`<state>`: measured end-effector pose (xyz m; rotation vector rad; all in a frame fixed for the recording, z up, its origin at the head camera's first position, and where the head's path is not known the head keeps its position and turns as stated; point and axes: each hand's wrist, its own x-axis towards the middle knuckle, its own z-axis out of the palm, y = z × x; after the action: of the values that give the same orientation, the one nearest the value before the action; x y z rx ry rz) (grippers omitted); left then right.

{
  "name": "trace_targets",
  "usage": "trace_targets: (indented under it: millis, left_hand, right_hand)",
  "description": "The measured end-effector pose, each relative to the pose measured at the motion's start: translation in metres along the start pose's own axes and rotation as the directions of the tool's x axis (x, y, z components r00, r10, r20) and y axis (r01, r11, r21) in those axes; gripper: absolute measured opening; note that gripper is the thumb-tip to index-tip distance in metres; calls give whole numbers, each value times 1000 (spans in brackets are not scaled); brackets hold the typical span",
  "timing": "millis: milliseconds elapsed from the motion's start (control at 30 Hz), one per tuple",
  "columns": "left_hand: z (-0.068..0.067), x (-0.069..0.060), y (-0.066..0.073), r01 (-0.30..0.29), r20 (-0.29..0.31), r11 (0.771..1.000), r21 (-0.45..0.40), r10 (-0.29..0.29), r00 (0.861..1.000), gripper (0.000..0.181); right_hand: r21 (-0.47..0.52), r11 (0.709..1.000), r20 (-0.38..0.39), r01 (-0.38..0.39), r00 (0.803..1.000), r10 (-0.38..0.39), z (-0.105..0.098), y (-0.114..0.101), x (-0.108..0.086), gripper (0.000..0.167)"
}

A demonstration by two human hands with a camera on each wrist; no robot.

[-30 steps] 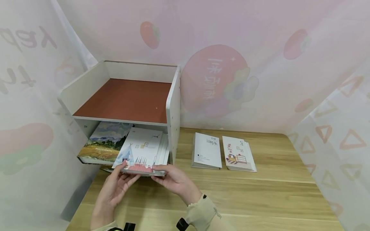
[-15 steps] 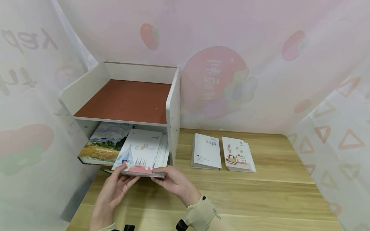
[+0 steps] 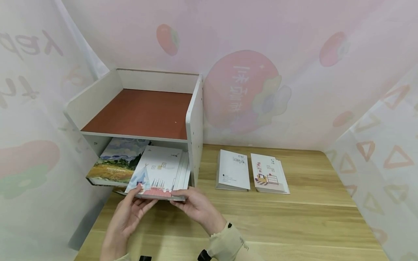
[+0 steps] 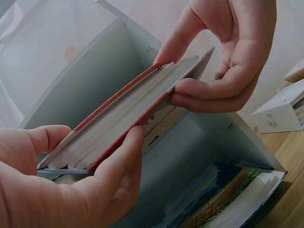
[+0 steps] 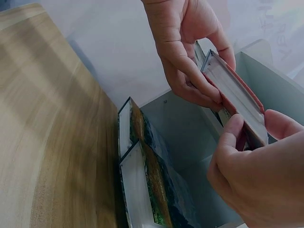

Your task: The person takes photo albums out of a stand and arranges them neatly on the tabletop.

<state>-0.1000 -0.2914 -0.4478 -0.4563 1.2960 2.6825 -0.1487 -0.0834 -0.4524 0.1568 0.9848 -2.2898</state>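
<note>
Both hands hold a white photo album (image 3: 160, 166) with a blue tent and pink drawing on its cover, at the mouth of the shelf's lower compartment. My left hand (image 3: 128, 214) pinches its near left corner, thumb on top and fingers beneath. On the near right corner my right hand (image 3: 199, 208) grips the same way. The left wrist view shows the page edges of the held album (image 4: 118, 109) between both hands. To its left lies a landscape-covered photo album (image 3: 119, 159), partly inside the compartment. The right wrist view shows a second landscape album (image 5: 137, 121) under it.
A small white shelf (image 3: 195, 134) with a reddish-brown top board (image 3: 143, 112) stands at the back left of the wooden table (image 3: 277, 224). Right of it lie a white book (image 3: 233, 170) and a white illustrated album (image 3: 267, 174). Printed curtains (image 3: 294, 43) surround the table.
</note>
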Motion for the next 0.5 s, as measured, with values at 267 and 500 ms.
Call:
trace_targets:
  millis: [267, 500]
  left_hand:
    - [-2, -7, 1, 2, 4, 995, 97, -2, 1000, 72]
    - [-4, -10, 2, -1, -14, 993, 117, 3, 1000, 73]
  right_hand:
    - [-113, 989, -38, 92, 995, -97, 3, 7, -6, 33]
    - [-167, 977, -65, 135, 987, -147, 6, 9, -8, 31]
